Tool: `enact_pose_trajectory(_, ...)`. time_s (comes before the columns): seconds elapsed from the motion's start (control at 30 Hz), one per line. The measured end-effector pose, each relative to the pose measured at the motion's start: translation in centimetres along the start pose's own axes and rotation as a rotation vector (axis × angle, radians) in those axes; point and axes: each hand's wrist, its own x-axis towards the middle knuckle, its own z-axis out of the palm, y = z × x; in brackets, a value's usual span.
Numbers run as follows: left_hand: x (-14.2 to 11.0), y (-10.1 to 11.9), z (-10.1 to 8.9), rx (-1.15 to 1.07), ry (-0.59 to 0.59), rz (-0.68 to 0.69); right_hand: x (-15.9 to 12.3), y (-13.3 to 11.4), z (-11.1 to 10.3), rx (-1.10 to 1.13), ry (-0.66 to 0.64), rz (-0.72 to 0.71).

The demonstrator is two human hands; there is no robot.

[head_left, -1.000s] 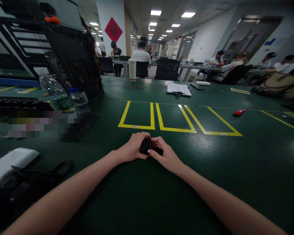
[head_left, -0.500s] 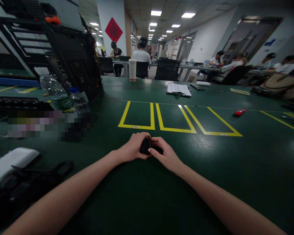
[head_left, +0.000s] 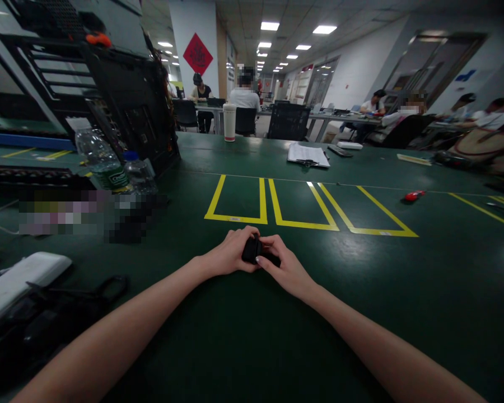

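A small black object (head_left: 251,252), box-like with rounded edges, is held between my two hands just above or on the green table (head_left: 252,336); its exact kind cannot be made out. My left hand (head_left: 232,252) wraps around its left side, fingers over the far edge and thumb along the near edge. From the right, my right hand (head_left: 286,267) pinches it, with the thumb on the near face and fingertips at the back. Part of the object lies hidden behind the fingers of both hands. Beyond the hands are yellow tape outlines (head_left: 236,219) on the table.
To the left stand a plastic water bottle (head_left: 98,159), a blue-capped bottle (head_left: 138,173), a black frame (head_left: 145,120), a white power strip (head_left: 37,270) and dark cables (head_left: 54,324). Farther off are a cup (head_left: 229,123), a clipboard (head_left: 307,155) and a red object (head_left: 414,196). People sit at back tables.
The whole view has shifted slightly, so the scene sits a little lower and to the right. Both hands keep the same grip on the black object.
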Motion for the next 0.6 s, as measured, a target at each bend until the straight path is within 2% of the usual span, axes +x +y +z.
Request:
enact_pose_trajectory(0.1, 0.0, -0.2, -0.2, 0.051, 0.022, 0.013, 0.0, 0.3, 0.1, 0.022, 0.06, 0.008)
enact_pose_trajectory(0.2, 0.0, -1.4, -1.5, 0.152, 0.123, -0.062, 0.1, 0.8, 0.1, 0.082, 0.151, 0.05)
enact_pose_trajectory(0.3, -0.7, -3.6, -4.5, 0.339, 0.31, -0.222, 0.1, 1.1, -0.1, 0.123, 0.162, 0.068)
enact_pose_trajectory(0.43, -2.7, -7.6, -8.9, 0.469, 0.622, -0.574, 0.0, 0.9, -0.3, 0.115, 0.122, 0.071)
enact_pose_trajectory(0.5, -3.4, -9.1, -9.7, 0.433, 0.637, -0.705, -0.1, 0.8, -0.3, 0.103, 0.121, 0.073)
enact_pose_trajectory(0.57, -3.6, -10.0, -9.7, 0.371, 0.574, -0.76, -0.1, 0.7, -0.3, 0.092, 0.127, 0.079)
enact_pose_trajectory(0.6, -3.5, -10.2, -9.6, 0.355, 0.568, -0.745, -0.1, 0.7, -0.3, 0.089, 0.13, 0.082)
